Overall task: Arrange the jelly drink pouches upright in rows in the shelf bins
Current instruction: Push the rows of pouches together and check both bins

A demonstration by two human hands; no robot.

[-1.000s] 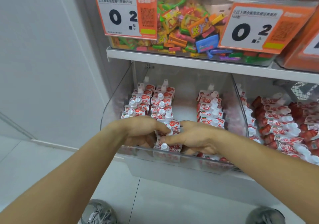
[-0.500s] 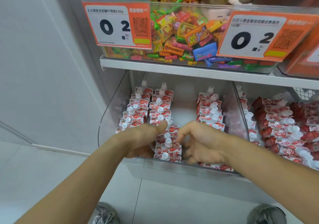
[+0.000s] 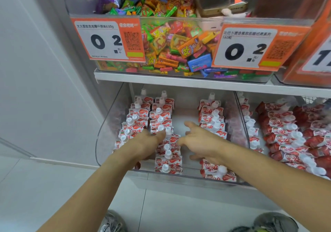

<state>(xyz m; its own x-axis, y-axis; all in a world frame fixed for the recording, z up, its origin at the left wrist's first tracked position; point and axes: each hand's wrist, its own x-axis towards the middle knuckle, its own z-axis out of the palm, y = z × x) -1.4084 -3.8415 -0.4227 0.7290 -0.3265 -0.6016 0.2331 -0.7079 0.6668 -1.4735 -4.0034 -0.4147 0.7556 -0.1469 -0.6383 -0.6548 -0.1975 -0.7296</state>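
Red-and-white jelly drink pouches with white caps stand in a clear shelf bin [image 3: 107, 124]. Two upright rows [image 3: 146, 117] fill its left side, and a third row [image 3: 212, 119] runs along the right. A short middle row [image 3: 168, 158] stands at the front. My left hand [image 3: 144, 145] presses against that row's left side, thumb beside a cap, its fingers hidden. My right hand [image 3: 200, 142] is spread open on the row's right side, fingertips touching a pouch, index finger pointing back. Two more pouches [image 3: 218, 175] stand at the front right under my wrist.
The neighbouring bin [image 3: 286, 133] on the right holds several pouches lying in loose rows. The shelf edge [image 3: 179, 81] overhangs closely, carrying a candy bin [image 3: 170, 40] with orange price tags [image 3: 107, 40]. A white wall stands at the left. Shoes [image 3: 111, 222] show on the floor.
Both hands let go of the front middle pouches and drew apart; the right hand opened with spread fingers. The camera moved closer and tilted up.
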